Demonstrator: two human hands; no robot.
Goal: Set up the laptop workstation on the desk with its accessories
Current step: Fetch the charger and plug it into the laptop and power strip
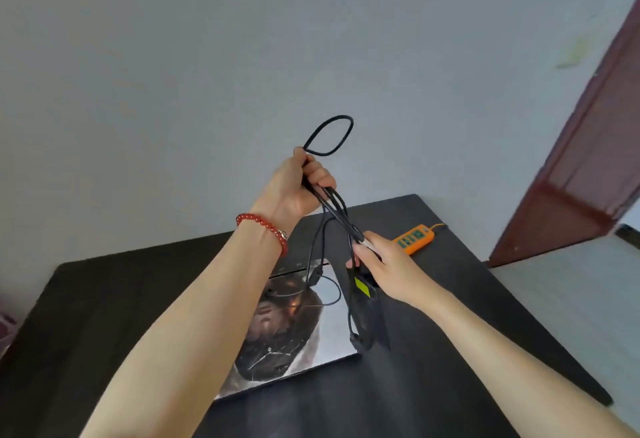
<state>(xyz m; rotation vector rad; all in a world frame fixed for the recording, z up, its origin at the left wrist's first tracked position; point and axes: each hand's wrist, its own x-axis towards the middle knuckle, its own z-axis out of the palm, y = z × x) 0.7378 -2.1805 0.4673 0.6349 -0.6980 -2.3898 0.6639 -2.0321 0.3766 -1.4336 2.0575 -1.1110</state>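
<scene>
— Left hand (300,185)?
— Raised above the desk (104,299), fingers (320,174) clenched round the black cable (329,136), one loop sticking up past the fist.
— And the right hand (384,268)?
— Lower, pinching the same cable beside the power brick (363,309) dangling over the closed laptop (294,327).
— Farther out?
— Orange power strip (414,237) near the desk's far right corner.

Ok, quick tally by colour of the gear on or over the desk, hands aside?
Black: 2, the bundled cable and the power brick hanging from it
Orange: 1, the power strip
Silver with a dark printed picture: 1, the closed laptop
Red: 1, the bead bracelet
Total: 5
</scene>
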